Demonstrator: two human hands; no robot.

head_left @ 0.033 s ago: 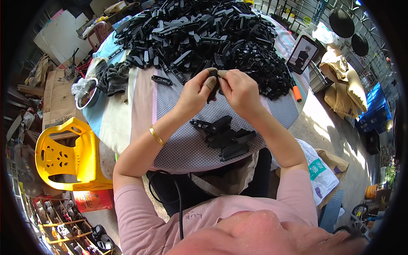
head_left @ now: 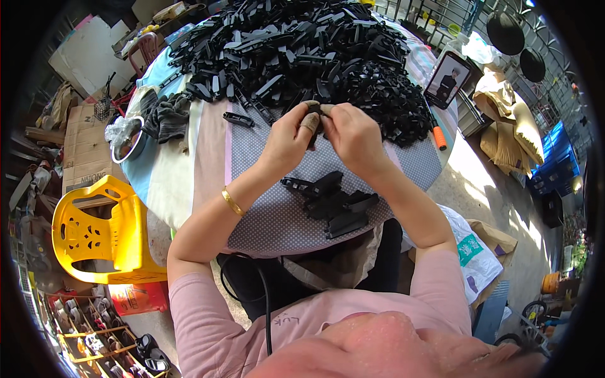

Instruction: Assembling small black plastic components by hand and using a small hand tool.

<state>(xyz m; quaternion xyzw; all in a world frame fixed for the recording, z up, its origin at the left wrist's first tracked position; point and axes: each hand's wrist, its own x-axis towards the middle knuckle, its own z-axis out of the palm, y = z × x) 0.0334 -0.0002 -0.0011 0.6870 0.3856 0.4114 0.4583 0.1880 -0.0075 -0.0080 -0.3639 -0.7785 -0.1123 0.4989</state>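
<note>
Over the near part of the round table, my left hand [head_left: 291, 135] and my right hand [head_left: 354, 135] meet with fingertips pinched together. Between them is a small black plastic part [head_left: 314, 120], mostly hidden by the fingers. Tan wrappings cover several of my fingertips. Just beyond the hands rises a big heap of black plastic parts [head_left: 277, 57]. Closer to me lies a small group of black plastic pieces [head_left: 337, 205] on the dotted cloth. One single black piece [head_left: 238, 119] rests left of my hands, apart from the heap.
A striped tablecloth [head_left: 208, 170] covers the table. Dark gloves [head_left: 167, 116] and a bowl holding a plastic bag [head_left: 129, 145] sit at the left edge. On the right stand a phone [head_left: 447, 80] and an orange-handled tool [head_left: 439, 137]. A yellow chair [head_left: 113, 233] is at left.
My right hand has shifted slightly toward the left one, and less of the black part shows below the fingers. The heap and the near pieces stay put.
</note>
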